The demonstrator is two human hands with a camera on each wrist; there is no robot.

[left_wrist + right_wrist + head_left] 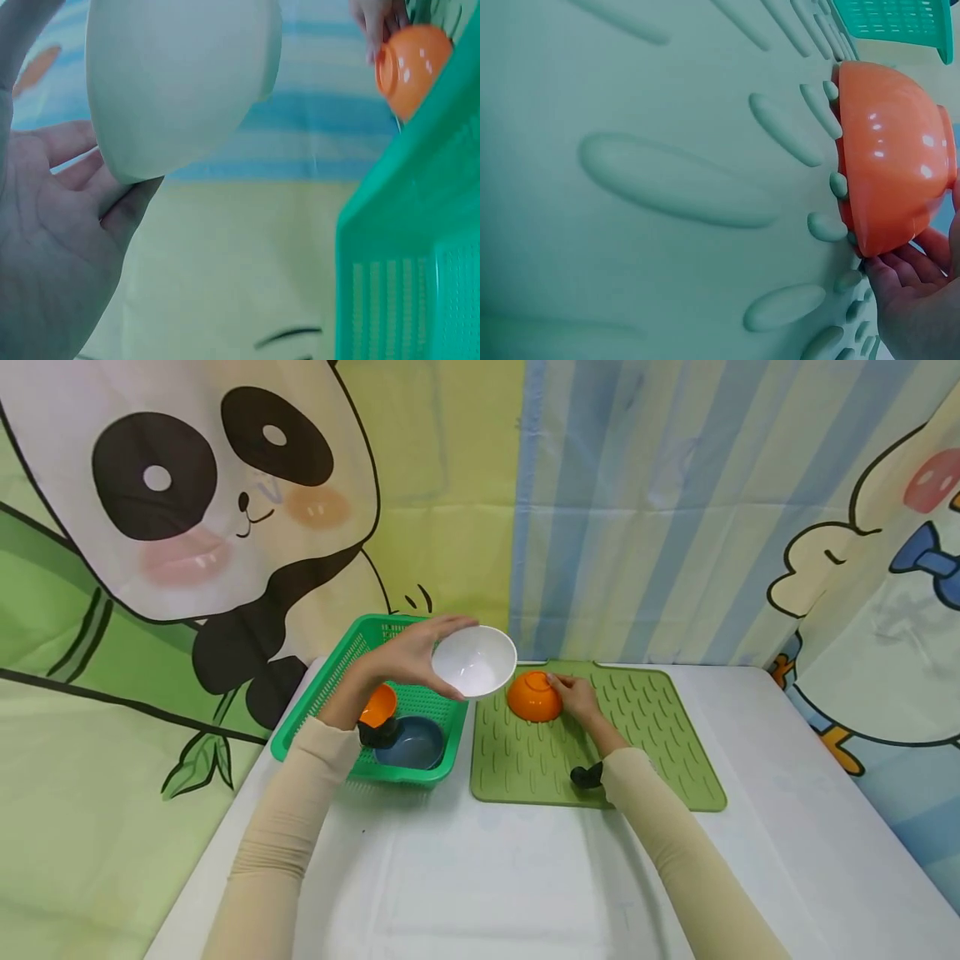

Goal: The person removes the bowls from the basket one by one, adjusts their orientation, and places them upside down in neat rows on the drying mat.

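My left hand (408, 656) grips a white bowl (476, 662) by its side, thumb below and fingers along the top edge. The bowl is tilted in the air over the gap between basket and mat, its inside facing the head camera. In the left wrist view the white bowl (180, 75) shows its pale outer side. An orange bowl (534, 697) lies upside down on the green drying mat (637, 718). My right hand (579, 697) holds it at its right side, fingers against the wall and near the foot ring (946, 146).
A green plastic basket (442, 768) stands left of the mat, holding a smaller orange bowl (380, 703) and a blue-grey bowl (411, 743). Dark wrist straps (587, 776) show at the cuffs. A printed curtain (465, 510) hangs behind the white table (480, 877).
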